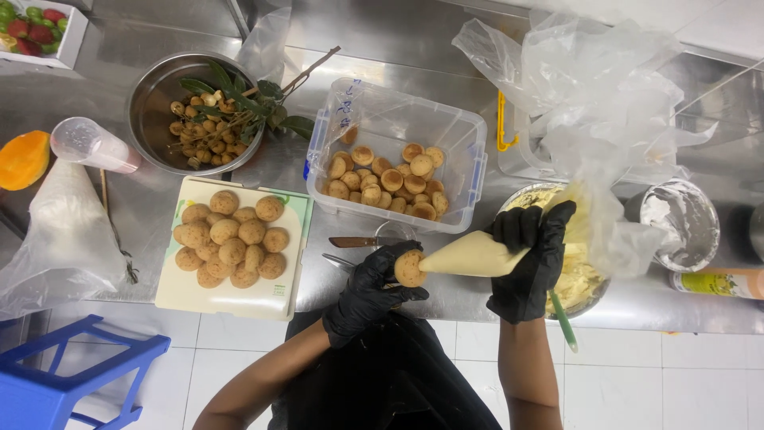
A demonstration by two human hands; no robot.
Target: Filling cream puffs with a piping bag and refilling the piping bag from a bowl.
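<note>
Left hand [368,291] closed around cream puff [410,268], right hand [529,259] squeezing piping bag [473,259]

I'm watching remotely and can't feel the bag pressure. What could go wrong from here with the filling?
1. The right hand grips the piping bag mid-length, with loose plastic trailing behind it; a hard squeeze might push cream backward.
2. The left hand holds the puff by its edges off the counter edge; overfilling could split it or drop it.
3. A small knife lies just behind the left hand and could get knocked.
</note>
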